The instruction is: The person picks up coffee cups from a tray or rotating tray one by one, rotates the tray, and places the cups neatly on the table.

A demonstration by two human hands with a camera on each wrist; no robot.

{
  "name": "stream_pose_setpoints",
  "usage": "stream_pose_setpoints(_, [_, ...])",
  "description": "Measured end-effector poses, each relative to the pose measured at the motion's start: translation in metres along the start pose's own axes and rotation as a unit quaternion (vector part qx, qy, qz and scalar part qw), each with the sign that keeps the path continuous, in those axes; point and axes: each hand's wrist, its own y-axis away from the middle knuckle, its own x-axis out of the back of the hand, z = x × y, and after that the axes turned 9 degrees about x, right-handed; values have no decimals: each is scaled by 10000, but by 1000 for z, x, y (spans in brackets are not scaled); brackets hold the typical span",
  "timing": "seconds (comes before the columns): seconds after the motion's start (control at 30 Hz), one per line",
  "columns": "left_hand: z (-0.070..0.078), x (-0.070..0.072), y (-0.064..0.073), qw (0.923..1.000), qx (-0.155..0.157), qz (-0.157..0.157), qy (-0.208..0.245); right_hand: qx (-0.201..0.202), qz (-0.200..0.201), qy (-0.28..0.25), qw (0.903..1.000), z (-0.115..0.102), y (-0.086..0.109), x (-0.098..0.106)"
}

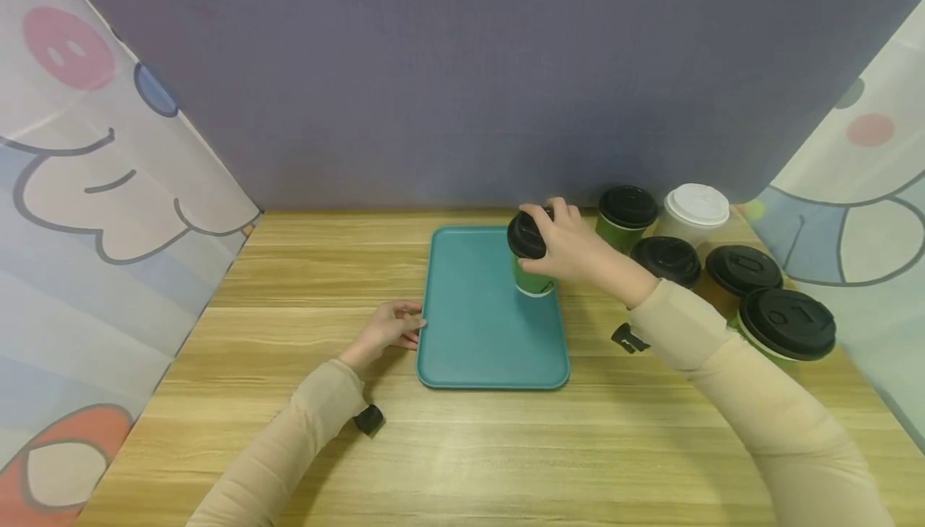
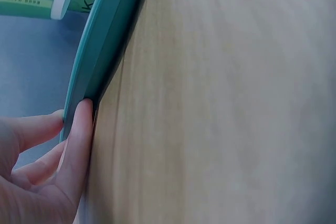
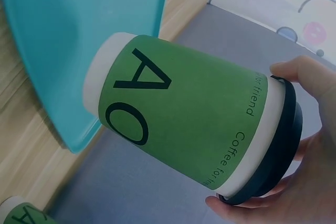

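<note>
My right hand point(image 1: 571, 247) grips a green paper coffee cup point(image 1: 533, 274) from above, its fingers spread around the black lid point(image 3: 278, 145). This cup is over the right side of a teal tray point(image 1: 491, 334); whether its base touches the tray, I cannot tell. Green sleeve printing with large dark letters shows on the cup in the right wrist view. At the tray's left edge, my left hand point(image 1: 390, 326) pinches the rim: fingertips point(image 2: 83, 108) meet both the rim and the side wall beneath it.
Several lidded cups stand right of the tray: a green one point(image 1: 625, 210) at the back, a white-lidded one point(image 1: 697, 206), a brown one point(image 1: 743, 270), and a large black-lidded one point(image 1: 786, 324) nearest. A grey wall point(image 1: 462, 93) rises behind the wooden table point(image 1: 462, 455).
</note>
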Motion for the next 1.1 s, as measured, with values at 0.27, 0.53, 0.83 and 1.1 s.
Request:
stream_pose_setpoints(0.27, [0, 0, 1, 10000, -33, -10, 30, -84, 102, -54, 9999, 9, 20, 1])
stream_pose_setpoints(0.53, [1, 1, 2, 10000, 18, -49, 64, -121, 223, -115, 9996, 16, 38, 3])
stream_pose_setpoints(0.83, [0, 2, 1, 9999, -23, -92, 58, -232, 301, -60, 9993, 22, 58, 5])
stream_pose_setpoints(1.1, [0, 2, 1, 9999, 42, -95, 99, -288, 265, -53, 9992, 28, 73, 6])
